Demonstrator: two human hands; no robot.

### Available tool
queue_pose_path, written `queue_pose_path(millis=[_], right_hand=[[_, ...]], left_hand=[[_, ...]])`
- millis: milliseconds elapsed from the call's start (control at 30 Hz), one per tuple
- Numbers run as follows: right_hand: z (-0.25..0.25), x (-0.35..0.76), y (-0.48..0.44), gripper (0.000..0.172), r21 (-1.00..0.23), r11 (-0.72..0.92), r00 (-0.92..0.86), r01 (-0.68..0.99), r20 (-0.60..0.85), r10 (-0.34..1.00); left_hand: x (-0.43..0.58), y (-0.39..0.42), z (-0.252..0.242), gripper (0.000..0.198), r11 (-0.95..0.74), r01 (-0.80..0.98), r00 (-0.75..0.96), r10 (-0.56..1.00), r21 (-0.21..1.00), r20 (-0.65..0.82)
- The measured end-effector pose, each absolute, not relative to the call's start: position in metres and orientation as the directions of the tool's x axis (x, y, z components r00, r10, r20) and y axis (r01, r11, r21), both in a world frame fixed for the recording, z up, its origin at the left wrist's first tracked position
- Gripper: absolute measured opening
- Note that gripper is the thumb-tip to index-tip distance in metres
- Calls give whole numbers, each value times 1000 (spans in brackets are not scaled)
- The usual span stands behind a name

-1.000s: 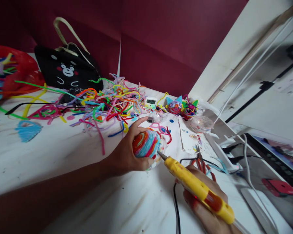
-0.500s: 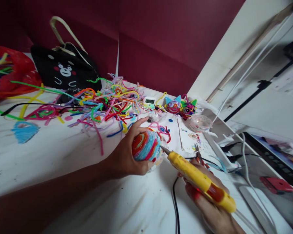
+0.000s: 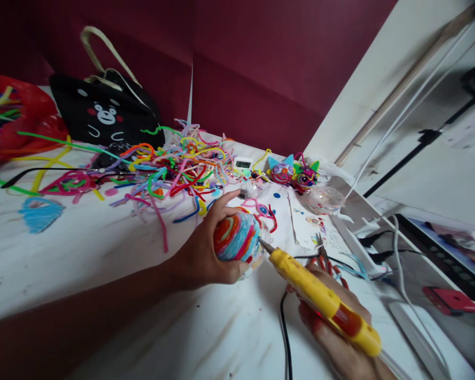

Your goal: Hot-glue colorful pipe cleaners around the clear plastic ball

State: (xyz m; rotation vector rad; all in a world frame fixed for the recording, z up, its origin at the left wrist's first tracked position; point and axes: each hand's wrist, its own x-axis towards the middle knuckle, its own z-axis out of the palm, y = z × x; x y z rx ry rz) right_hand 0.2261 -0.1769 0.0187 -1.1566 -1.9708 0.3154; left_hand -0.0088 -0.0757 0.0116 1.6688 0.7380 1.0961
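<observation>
A ball [image 3: 237, 238], its near-left side covered in orange, red and light blue fuzzy pipe cleaners and its right side clear, is gripped by my left hand [image 3: 209, 248] between thumb and fingers. My right hand [image 3: 332, 316] is wrapped round a yellow hot glue gun [image 3: 312, 287], with a glue stick out of its back end. The metal nozzle of the gun points left at the edge of the light blue strips, touching or nearly touching the ball. Beyond the gun lie red-handled pliers [image 3: 324, 256], partly covered by my right hand.
A tangled heap of pipe cleaners [image 3: 182, 163] spreads across the back of the table. Behind stand a black bag [image 3: 106, 116], a small digital clock [image 3: 243, 164] and two colourful animal heads [image 3: 281, 170]. A clear half-shell [image 3: 325, 200] sits at right. A black cable [image 3: 285, 338] runs frontward.
The glue gun and my right hand have shifted slightly left, the nozzle staying at the ball's edge. My left hand and the ball look nearly still.
</observation>
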Motion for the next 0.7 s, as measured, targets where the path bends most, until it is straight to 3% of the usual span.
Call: queue_pose_path(millis=[467, 700], right_hand=[[19, 230, -178, 29, -543, 534, -258, 648, 503, 825], [20, 227, -180, 23, -553, 538, -256, 637, 506, 824]], left_hand=[[-8, -77, 12, 109, -347, 10, 412, 856, 938, 313], [-9, -74, 12, 111, -339, 1, 406, 860, 941, 309]])
